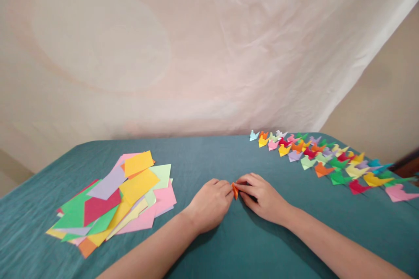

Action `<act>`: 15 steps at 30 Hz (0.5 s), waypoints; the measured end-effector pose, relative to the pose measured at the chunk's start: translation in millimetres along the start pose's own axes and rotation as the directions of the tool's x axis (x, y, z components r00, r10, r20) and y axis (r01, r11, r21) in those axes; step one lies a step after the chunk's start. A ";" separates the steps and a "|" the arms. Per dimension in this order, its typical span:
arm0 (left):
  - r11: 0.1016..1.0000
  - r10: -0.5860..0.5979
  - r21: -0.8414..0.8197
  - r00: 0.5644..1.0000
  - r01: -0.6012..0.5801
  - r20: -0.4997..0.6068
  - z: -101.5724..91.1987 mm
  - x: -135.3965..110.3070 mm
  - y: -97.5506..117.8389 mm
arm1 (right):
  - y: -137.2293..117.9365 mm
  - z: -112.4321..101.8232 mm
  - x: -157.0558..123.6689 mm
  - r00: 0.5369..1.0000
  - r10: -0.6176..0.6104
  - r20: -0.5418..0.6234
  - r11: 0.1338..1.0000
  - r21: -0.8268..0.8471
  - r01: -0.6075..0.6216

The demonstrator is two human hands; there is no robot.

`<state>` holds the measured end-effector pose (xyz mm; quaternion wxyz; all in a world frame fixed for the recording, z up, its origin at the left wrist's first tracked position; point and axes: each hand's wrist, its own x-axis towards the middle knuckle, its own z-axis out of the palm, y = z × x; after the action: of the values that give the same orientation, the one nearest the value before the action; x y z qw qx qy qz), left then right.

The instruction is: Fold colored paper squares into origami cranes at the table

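A small folded piece of orange paper [235,191] is pinched between my two hands, just above or on the dark green cloth near the middle of the table. My left hand [212,202] grips its left side, with the fingers curled and the thumb hidden. On the other side, my right hand [262,196] holds the paper's right edge between fingertips and thumb. The paper looks narrow and pointed at the bottom. Much of it is covered by my fingers.
On the left lies a loose pile of coloured paper sheets [137,185]. Rows of small folded paper birds [324,169] in many colours stand along the right side. The table [203,157] is covered in green cloth, with a pale hanging cloth [203,52] behind it.
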<state>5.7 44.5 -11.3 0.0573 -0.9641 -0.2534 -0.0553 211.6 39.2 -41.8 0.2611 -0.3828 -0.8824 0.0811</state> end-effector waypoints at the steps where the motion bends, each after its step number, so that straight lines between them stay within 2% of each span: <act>1: 1.000 0.017 -0.005 1.000 -0.017 -0.004 -0.1 -0.7 -1.7 | 0.7 -0.2 0.1 1.000 -0.004 -0.006 1.000 -0.005 0.004; 6: 0.997 0.062 -0.033 0.998 -0.063 -0.027 -0.7 -3.2 -7.2 | 4.2 -2.4 0.3 0.999 -0.033 -0.018 0.999 -0.024 0.033; 15: 0.997 0.073 -0.031 0.997 -0.073 0.001 -2.7 -2.1 -6.5 | 3.3 -2.8 -1.5 0.995 -0.097 -0.005 0.995 -0.025 0.097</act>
<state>0.4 48.8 -8.4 0.0439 -0.9735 -0.2171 -0.0563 216.0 40.3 -41.1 0.2627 -0.3429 -0.9001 0.0562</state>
